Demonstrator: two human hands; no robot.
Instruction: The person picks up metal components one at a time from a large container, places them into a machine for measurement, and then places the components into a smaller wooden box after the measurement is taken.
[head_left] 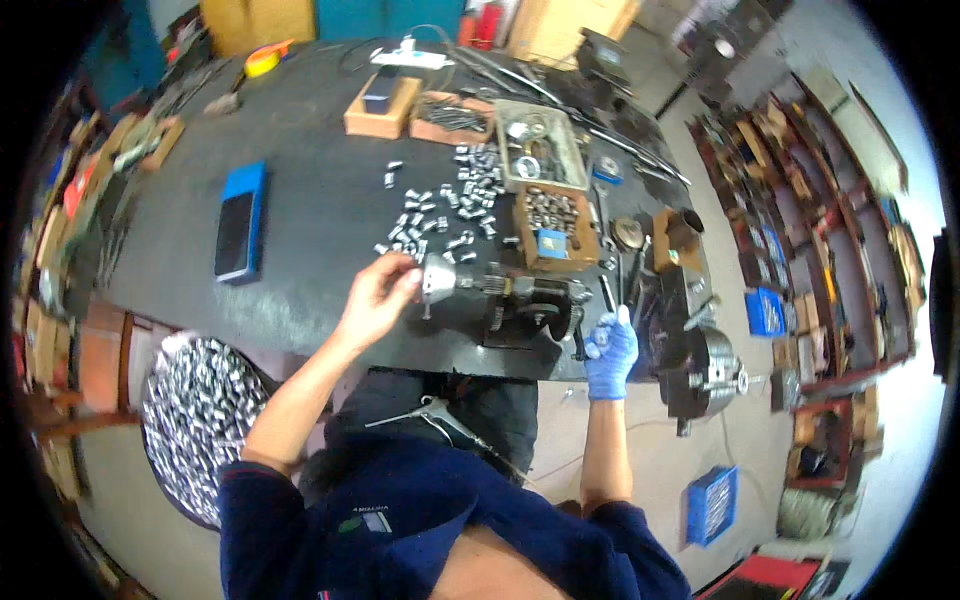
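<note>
My bare left hand is at the left face of a silver chuck on a small bench machine. Its thumb and fingertips are pinched together there; whatever they hold is hidden. On the machine's other side, my right hand wears a blue glove, its fingers curled. A dark crank handle stands just beside this hand, and I cannot make out what lies in the fingers. Behind the chuck, many small shiny metal cylinders are scattered over the dark bench top.
A wooden box of small metal parts and a pale tray of rings stand behind the machine. A blue box lies at left. A bench vise juts out at right. A large container of metal cylinders stands low at left.
</note>
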